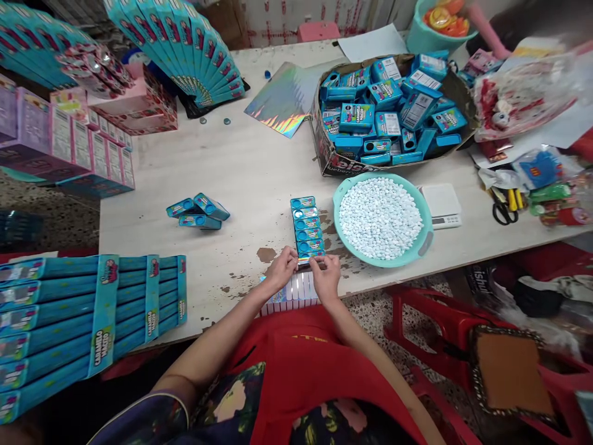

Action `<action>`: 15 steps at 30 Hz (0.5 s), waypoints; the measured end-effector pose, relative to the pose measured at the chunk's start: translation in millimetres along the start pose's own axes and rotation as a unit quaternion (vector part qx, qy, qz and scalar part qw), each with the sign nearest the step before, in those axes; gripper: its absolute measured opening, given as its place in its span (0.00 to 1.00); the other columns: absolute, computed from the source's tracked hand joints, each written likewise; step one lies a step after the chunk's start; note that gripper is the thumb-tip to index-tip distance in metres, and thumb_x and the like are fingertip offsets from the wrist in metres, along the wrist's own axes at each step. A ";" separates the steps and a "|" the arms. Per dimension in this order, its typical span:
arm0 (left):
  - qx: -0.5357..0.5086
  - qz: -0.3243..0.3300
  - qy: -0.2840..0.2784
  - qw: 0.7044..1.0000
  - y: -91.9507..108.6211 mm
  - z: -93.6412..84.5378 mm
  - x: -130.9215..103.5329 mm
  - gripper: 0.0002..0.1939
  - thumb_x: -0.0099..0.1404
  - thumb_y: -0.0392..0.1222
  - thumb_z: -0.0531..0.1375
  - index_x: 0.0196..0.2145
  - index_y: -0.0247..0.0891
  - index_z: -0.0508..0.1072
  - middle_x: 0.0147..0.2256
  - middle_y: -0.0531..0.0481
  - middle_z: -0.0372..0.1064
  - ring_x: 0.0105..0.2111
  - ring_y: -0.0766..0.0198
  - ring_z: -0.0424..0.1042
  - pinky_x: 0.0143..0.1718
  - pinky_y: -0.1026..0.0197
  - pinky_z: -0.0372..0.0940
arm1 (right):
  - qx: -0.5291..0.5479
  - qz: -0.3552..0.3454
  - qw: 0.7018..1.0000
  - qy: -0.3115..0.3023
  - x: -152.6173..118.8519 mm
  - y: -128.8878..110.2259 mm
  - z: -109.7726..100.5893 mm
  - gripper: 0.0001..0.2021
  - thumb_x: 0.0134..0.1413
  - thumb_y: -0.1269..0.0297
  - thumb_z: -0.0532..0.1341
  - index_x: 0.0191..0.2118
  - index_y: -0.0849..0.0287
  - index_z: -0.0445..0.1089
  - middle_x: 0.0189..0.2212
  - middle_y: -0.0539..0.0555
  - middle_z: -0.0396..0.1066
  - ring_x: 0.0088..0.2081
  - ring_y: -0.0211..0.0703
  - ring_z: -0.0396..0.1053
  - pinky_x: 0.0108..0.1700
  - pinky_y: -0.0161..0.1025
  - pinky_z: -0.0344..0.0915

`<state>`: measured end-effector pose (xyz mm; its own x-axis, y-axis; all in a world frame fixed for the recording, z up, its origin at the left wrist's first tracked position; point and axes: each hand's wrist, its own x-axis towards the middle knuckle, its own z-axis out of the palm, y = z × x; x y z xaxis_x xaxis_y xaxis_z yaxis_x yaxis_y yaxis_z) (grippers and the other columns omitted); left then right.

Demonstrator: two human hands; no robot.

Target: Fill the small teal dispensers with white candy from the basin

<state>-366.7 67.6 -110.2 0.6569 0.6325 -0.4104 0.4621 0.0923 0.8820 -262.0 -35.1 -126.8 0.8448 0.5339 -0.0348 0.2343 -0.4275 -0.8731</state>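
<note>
A column of several small blue boxes (307,224) stands on the white table in front of me. At its near end, my left hand (283,269) and my right hand (326,276) pinch the two sides of a small piece whose details are too small to tell. Just below my hands, a row of pale, shiny strips (296,290) lies at the table's front edge. To the right of the column sits a turquoise basin (340,232) full of small white candies (380,216).
A carton (327,164) heaped with blue boxes stands behind the basin, beside a white scale (440,204). Three blue boxes (199,211) stand to the left. Stacked blue packages (92,321) fill the left front. Scissors (504,209) lie at the right; a red stool (445,315) stands below.
</note>
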 end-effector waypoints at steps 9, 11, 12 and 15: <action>0.045 0.005 0.077 0.996 -19.1 15.0 12.9 0.04 0.61 0.40 0.49 0.36 0.41 0.59 0.24 0.57 0.62 0.26 0.65 0.65 0.31 0.62 0.60 | 0.024 0.057 0.998 0.034 8.3 14.2 12.4 0.14 0.45 0.56 0.64 0.34 0.60 0.66 0.35 0.53 0.62 0.30 0.39 0.62 0.33 0.37 0.63; 0.080 -0.023 0.090 0.992 -24.1 13.1 12.8 0.09 0.61 0.40 0.50 0.40 0.40 0.60 0.24 0.56 0.64 0.27 0.63 0.66 0.32 0.61 0.61 | 0.035 0.082 0.995 0.037 10.1 17.8 11.1 0.19 0.43 0.55 0.65 0.37 0.61 0.62 0.33 0.52 0.64 0.25 0.36 0.60 0.30 0.35 0.62; 0.109 -0.030 0.102 0.988 -26.2 13.0 11.5 0.11 0.60 0.40 0.51 0.42 0.40 0.62 0.26 0.54 0.66 0.29 0.62 0.67 0.34 0.59 0.62 | 0.038 0.083 0.995 0.033 11.1 19.0 10.0 0.20 0.43 0.55 0.64 0.38 0.61 0.62 0.32 0.51 0.64 0.24 0.35 0.60 0.29 0.35 0.62; 0.182 0.018 0.131 0.974 -30.2 21.7 0.5 0.15 0.62 0.38 0.49 0.46 0.36 0.66 0.40 0.44 0.70 0.42 0.57 0.68 0.44 0.55 0.62 | 0.031 0.066 0.997 0.019 15.4 19.8 5.6 0.18 0.44 0.55 0.64 0.38 0.61 0.62 0.33 0.52 0.65 0.25 0.37 0.61 0.29 0.36 0.63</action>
<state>-367.5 48.4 -142.1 0.5236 0.8094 -0.2661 0.6538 -0.1815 0.7346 -247.0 -31.3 -147.3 0.8840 0.4478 -0.1342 0.0911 -0.4465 -0.8901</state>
